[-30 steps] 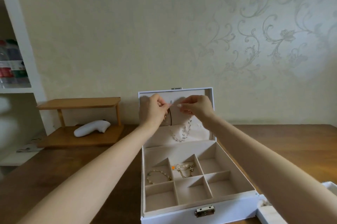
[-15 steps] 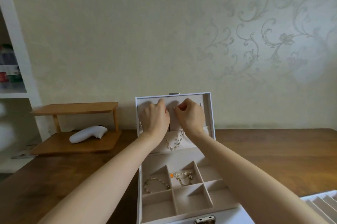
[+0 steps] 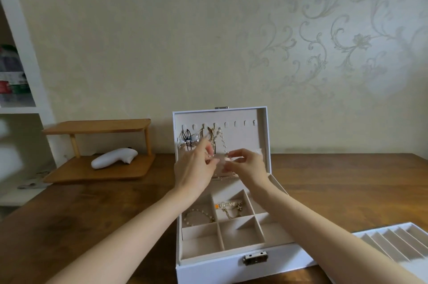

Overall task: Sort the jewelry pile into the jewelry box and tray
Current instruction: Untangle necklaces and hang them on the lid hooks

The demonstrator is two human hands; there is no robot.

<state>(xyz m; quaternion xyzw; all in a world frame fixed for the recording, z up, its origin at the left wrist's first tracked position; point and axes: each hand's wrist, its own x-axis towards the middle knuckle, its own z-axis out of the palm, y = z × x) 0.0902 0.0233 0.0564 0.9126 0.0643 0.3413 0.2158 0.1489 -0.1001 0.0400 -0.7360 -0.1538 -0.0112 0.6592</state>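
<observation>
A person's two bare forearms reach from the near edge over a brown wooden tabletop (image 3: 92,214) to the upright lid (image 3: 254,135) of an open white jewelry box with beige lining (image 3: 231,265). The left hand (image 3: 196,168) and right hand (image 3: 247,168) are raised side by side before the lid's lower half, backs toward the camera, fingers curled. The right grip pinches the lower end of a pale beaded necklace strand (image 3: 223,142), which hangs from the row of small white hooks (image 3: 235,123). The left fingertips are drawn together just beside it, but blur hides whether they pinch it. Half a second earlier both hands were higher, covering the hooks; now the hooks and the hanging gold and dark necklaces (image 3: 209,138) show. More of the white ridged tray (image 3: 393,244), near right, is also visible.
</observation>
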